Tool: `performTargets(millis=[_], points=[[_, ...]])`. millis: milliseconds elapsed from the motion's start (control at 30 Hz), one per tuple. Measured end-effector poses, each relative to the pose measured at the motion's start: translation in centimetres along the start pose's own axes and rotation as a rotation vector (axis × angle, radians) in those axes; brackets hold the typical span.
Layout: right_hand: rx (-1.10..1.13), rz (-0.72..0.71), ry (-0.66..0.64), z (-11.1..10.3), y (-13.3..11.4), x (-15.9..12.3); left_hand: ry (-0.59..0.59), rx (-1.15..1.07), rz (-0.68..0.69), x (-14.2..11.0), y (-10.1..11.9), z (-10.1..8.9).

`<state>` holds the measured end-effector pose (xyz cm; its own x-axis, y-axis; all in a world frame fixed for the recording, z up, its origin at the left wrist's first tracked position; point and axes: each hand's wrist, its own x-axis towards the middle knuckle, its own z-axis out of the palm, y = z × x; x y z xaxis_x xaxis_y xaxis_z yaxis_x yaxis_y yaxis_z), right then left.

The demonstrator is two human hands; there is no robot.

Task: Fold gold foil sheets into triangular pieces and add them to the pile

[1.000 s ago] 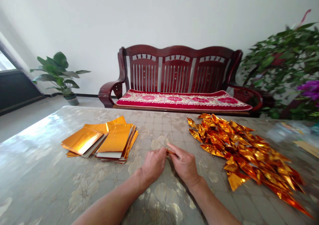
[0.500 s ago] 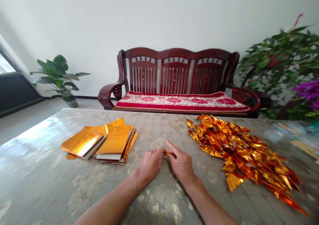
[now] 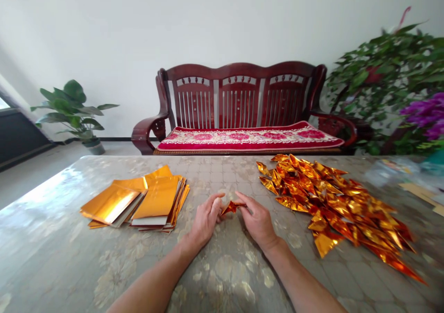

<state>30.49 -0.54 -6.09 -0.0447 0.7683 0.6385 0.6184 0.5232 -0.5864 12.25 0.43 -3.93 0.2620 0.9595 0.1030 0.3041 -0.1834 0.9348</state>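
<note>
Between my two hands, just over the table, is a small folded piece of shiny gold-orange foil paper [image 3: 231, 207] with pointed ends. My left hand [image 3: 206, 218] closes on its left end, thumb and forefinger raised. The right end is pinched by my right hand [image 3: 257, 220], its forefinger stretched along the top. To the left lies a loose stack of flat gold foil sheets [image 3: 157, 197], some showing pale undersides. A large heap of folded gold foil pieces [image 3: 322, 197] spreads on the right.
The table [image 3: 138, 266] has a clear, floral-patterned cover. Plastic bags [image 3: 391, 172] and tan card strips [image 3: 419, 195] lie at its right side. Beyond the far edge stands a dark red wooden bench [image 3: 239, 100] with a red patterned cushion. A potted plant [image 3: 74, 112] is at left, leafy plants [image 3: 381, 82] at right.
My hands have moved slightly apart, and more of the folded foil piece shows between them. The whole view has shifted a little; the stack and heap look unchanged.
</note>
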Motion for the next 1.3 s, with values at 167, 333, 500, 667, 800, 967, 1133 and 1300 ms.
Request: performTargets(millis=[167, 333, 500, 667, 800, 967, 1133, 1300], points=[[0.061, -0.034, -0.019, -0.2, -0.2, 0.2, -0.128, -0.469, -0.169, 0.3, -0.3, 0.9], [0.087, -0.064, 0.015, -0.4, -0.4, 0.5, -0.098, -0.702, -0.280, 0.5, -0.1, 1.2], [0.087, -0.054, 0.056, -0.3, -0.2, 0.5, -0.100, -0.779, -0.282, 0.5, 0.1, 1.1], [0.073, -0.023, 0.103, -0.3, -0.7, 0.7, -0.054, -0.850, -0.300, 0.5, 0.7, 1.2], [0.024, -0.046, 0.220, -1.0, -2.0, 1.0, 0.025, -0.887, -0.253, 0.6, 0.6, 1.4], [-0.007, -0.033, 0.168, -1.1, -3.3, 0.9, 0.071, -0.850, -0.160, 0.7, -0.1, 1.6], [-0.041, 0.093, 0.112, -0.4, -3.3, 0.8, 0.079, -0.688, -0.055, 0.9, -0.5, 1.7], [0.011, 0.179, 0.075, 0.3, -2.6, 0.7, 0.087, -0.559, -0.036, 1.0, -0.7, 1.6]])
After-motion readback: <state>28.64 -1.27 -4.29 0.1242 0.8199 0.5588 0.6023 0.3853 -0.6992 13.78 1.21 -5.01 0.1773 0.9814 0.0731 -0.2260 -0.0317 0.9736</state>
